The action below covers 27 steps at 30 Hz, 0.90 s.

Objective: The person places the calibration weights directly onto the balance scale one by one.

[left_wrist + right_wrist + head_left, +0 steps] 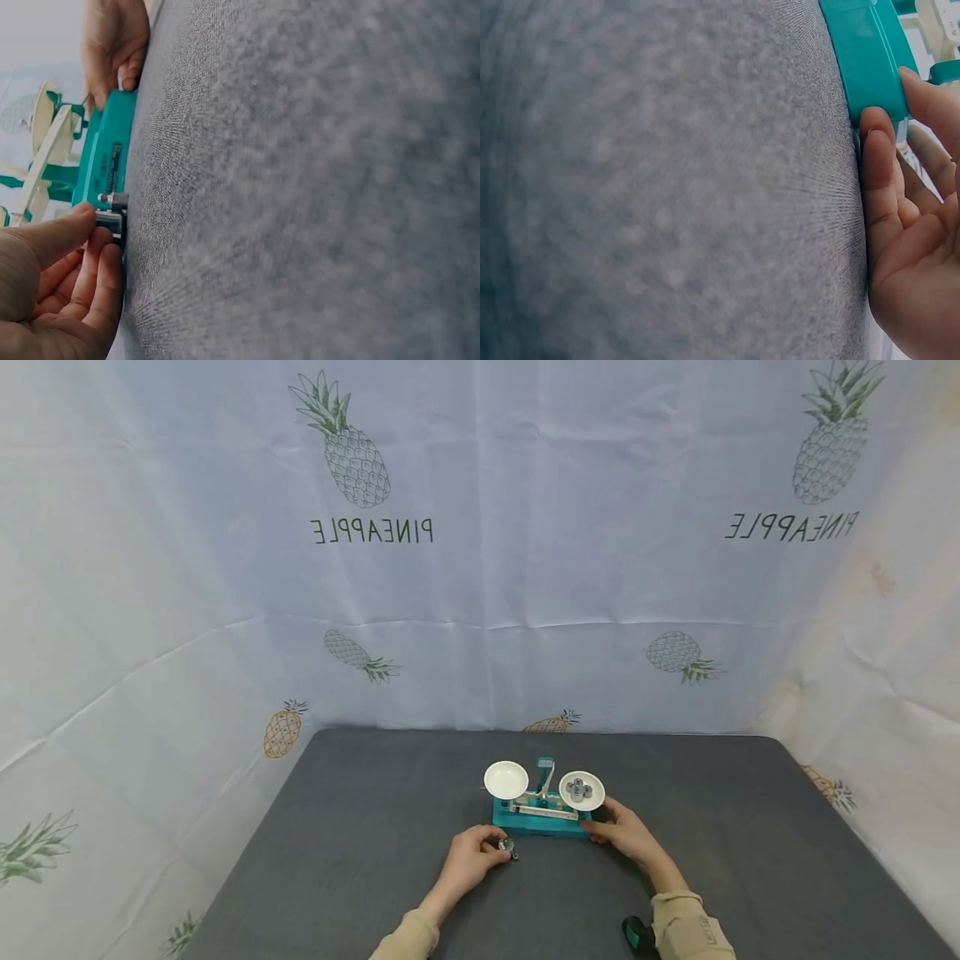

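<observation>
A teal balance scale (542, 827) with two white pans stands on the dark table. Several metal weights (577, 790) sit together in its right pan (594, 800); the left pan (506, 780) holds nothing visible. In front of the base's left part, my left hand (469, 860) pinches a shiny metal weight (110, 220) between thumb and fingers, low at the tabletop. A smaller metal weight (117, 199) is right beside it. At the base's right end, my right hand (922, 217) holds the scale, thumb on the upper edge and fingers against the end.
The grey cloth-like tabletop (360, 802) stretches out around the scale. Behind it hangs a pale curtain (480, 577) with pineapple prints. A black and green object (637, 935) shows beside the right sleeve (686, 922).
</observation>
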Each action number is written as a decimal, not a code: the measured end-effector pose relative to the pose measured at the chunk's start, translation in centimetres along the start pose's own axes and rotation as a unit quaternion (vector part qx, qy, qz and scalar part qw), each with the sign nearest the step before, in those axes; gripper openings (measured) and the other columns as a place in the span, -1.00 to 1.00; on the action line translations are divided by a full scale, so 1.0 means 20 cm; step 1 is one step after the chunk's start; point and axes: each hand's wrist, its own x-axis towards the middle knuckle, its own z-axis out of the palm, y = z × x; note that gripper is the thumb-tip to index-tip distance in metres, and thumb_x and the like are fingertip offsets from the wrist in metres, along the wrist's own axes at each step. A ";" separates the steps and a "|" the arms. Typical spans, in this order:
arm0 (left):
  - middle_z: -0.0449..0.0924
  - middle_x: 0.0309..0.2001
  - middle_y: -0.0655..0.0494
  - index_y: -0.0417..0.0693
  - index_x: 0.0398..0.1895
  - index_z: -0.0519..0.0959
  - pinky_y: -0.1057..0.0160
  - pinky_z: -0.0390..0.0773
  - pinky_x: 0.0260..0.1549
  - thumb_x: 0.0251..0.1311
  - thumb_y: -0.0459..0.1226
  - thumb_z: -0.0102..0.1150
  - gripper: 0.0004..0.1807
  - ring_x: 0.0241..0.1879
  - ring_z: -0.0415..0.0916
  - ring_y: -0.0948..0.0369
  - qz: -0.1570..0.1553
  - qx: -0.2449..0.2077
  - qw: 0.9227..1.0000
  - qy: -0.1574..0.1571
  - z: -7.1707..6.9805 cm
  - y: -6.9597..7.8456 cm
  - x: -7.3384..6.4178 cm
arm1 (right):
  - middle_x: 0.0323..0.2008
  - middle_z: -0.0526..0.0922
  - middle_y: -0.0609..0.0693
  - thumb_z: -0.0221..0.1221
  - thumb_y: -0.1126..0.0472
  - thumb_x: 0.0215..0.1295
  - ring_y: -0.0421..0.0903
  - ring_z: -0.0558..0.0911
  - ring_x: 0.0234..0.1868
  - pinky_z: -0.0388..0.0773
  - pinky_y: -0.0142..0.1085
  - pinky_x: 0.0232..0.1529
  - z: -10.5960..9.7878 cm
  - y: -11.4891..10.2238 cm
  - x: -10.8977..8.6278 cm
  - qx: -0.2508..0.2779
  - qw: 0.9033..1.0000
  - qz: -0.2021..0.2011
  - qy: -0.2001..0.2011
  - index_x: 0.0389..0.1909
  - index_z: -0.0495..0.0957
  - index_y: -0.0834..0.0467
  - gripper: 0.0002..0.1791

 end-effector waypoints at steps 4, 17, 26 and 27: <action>0.59 -0.36 0.02 -0.20 -0.28 0.63 0.47 0.43 -0.58 -0.07 -0.35 0.37 -0.76 -0.53 0.49 0.45 0.007 0.010 1.000 0.006 -0.02 0.01 -0.01 | -0.39 0.58 0.07 0.30 0.14 0.10 -0.13 0.57 -0.45 0.55 -0.31 -0.36 0.00 0.00 0.00 0.003 1.000 0.003 0.000 0.27 0.23 0.32 -0.25; 0.55 -0.35 0.05 -0.15 -0.25 0.62 0.46 0.43 -0.54 -0.03 -0.34 0.34 -0.78 -0.50 0.47 0.46 0.020 0.023 0.999 0.038 -0.13 0.09 -0.05 | -0.38 0.57 0.07 0.30 0.15 0.10 -0.13 0.57 -0.45 0.54 -0.32 -0.34 0.01 0.00 0.00 -0.001 1.000 0.010 0.007 0.26 0.26 0.30 -0.27; 0.54 -0.28 0.03 -0.16 -0.16 0.60 0.45 0.47 -0.50 0.10 -0.29 0.25 -0.77 -0.43 0.49 0.37 0.070 0.051 0.994 0.066 -0.21 0.21 -0.04 | -0.44 0.58 0.06 0.30 0.16 0.10 -0.13 0.56 -0.47 0.54 -0.32 -0.36 0.01 -0.01 0.00 0.001 1.000 0.009 0.011 0.24 0.28 0.29 -0.29; 0.53 -0.27 0.03 -0.16 -0.15 0.59 0.45 0.48 -0.49 0.11 -0.28 0.24 -0.76 -0.42 0.49 0.36 0.077 0.054 0.993 0.069 -0.22 0.23 -0.03 | -0.46 0.58 0.06 0.30 0.15 0.09 -0.13 0.56 -0.47 0.54 -0.32 -0.36 0.01 -0.01 0.00 0.000 1.000 0.010 0.012 0.24 0.28 0.29 -0.30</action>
